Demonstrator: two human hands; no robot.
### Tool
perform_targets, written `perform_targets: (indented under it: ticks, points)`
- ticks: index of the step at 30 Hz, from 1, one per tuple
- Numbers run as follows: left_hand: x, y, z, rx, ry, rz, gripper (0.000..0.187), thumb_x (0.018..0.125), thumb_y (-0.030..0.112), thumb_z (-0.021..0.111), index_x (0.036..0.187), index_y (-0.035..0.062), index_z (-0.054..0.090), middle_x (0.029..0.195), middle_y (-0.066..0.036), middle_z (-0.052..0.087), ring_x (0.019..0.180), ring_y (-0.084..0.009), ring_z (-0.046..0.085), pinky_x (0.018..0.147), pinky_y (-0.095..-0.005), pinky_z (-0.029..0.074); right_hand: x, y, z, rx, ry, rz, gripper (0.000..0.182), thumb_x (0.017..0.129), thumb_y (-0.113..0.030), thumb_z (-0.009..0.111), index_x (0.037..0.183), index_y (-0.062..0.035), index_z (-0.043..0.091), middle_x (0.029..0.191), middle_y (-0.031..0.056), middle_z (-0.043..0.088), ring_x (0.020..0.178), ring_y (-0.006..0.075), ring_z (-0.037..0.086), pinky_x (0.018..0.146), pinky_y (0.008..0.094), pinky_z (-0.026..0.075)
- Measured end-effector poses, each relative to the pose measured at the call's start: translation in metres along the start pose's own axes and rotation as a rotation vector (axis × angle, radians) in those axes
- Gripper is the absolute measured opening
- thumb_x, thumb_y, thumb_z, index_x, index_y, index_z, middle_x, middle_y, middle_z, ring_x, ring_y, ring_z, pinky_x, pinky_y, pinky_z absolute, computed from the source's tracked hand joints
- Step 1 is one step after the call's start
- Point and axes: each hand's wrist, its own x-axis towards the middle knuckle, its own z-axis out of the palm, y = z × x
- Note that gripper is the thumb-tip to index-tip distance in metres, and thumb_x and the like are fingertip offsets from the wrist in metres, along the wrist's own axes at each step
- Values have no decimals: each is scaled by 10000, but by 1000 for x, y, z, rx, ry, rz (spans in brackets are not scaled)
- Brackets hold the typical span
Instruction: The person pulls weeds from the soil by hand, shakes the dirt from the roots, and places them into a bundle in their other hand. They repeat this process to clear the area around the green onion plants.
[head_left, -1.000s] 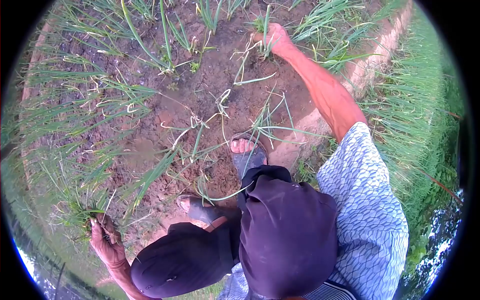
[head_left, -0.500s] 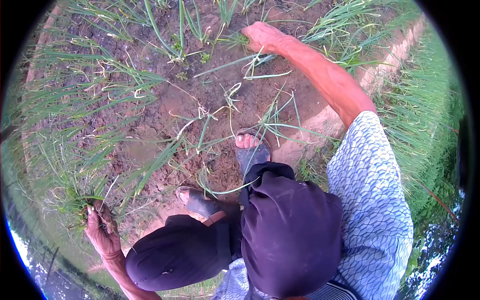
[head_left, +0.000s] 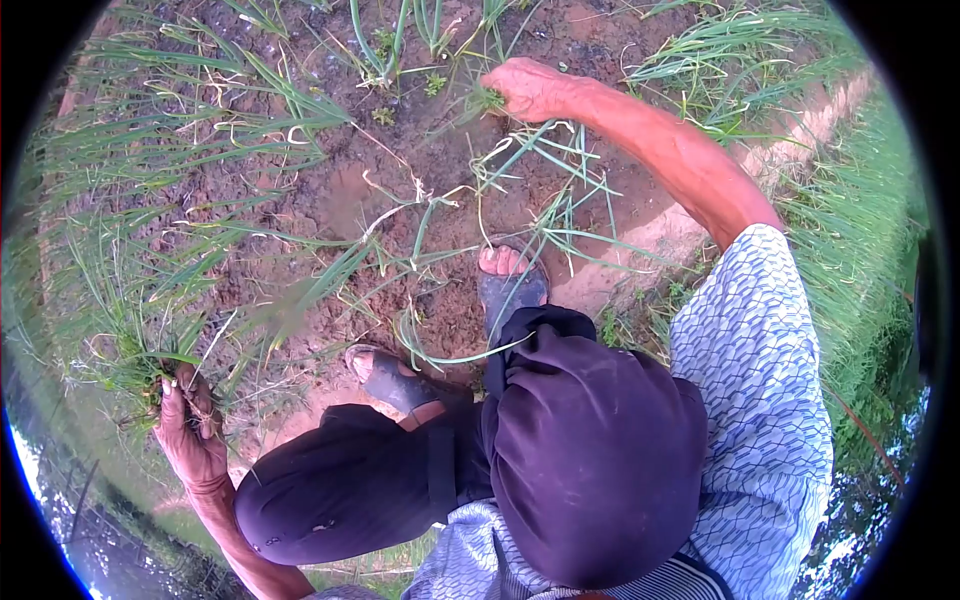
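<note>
My left hand [head_left: 192, 420], low at the left, is closed round a bunch of pulled weeds [head_left: 140, 365]; green blades fan out above the fingers and roots hang beside them. Farther out, my right hand [head_left: 528, 90] reaches over the wet soil with its fingers pinched on a small green weed [head_left: 484, 102], partly hidden and smeared by motion. Onion plants [head_left: 382, 60] with long tubular leaves grow just beyond that hand. Bent onion leaves [head_left: 540, 150] lie right below its wrist.
Onion rows [head_left: 200, 130] fill the left of the muddy plot. My sandalled feet [head_left: 512, 285] stand among drooping onion leaves [head_left: 420, 230]. A pale earth ridge [head_left: 690, 235] runs along the right, with dense grass [head_left: 850, 270] beyond it.
The weed at my right hand has shifted toward me and is now blurred. My left hand, still holding its bunch, has moved slightly left and up in view.
</note>
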Motion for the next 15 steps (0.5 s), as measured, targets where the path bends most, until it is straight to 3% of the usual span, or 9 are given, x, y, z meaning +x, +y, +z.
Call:
perform_targets:
  ticks: [2,3,5,8,15]
  points:
    - [-1,0,-3,-41,31,-20,238,971,164,518,1135,4,453,910,-49,496,646,-59,481,389,-148,408,0,-4,-3,158,-13,27,288,693,-32,567,975,-25,626,852,208,642,856,370,631,728,468,493]
    - [-1,2,3,-69,42,-25,206,973,138,506,1104,-9,445,897,-57,474,650,-69,465,397,-157,405,-2,-7,-4,232,-49,-100,318,693,-49,599,1011,-40,620,858,190,640,835,377,626,708,473,493]
    - [-1,3,11,-125,59,-43,169,975,114,493,1059,-21,436,885,-66,452,650,-77,449,399,-173,404,-4,-22,-3,43,-82,-179,327,691,-65,618,1018,-54,609,862,173,632,826,377,626,695,473,498]
    - [2,-1,-5,-55,6,-31,262,974,192,521,1144,2,466,899,-35,521,637,-46,498,381,-142,418,-8,-42,2,-185,-125,-253,308,673,-66,631,976,-65,574,867,149,605,816,368,632,677,468,515]
    - [2,-2,-17,-14,6,-58,327,976,210,520,1218,-1,456,906,-32,519,645,-32,485,388,-130,399,-3,-43,38,-212,-156,-196,367,638,-161,699,970,-85,562,890,149,622,823,343,655,680,465,534]
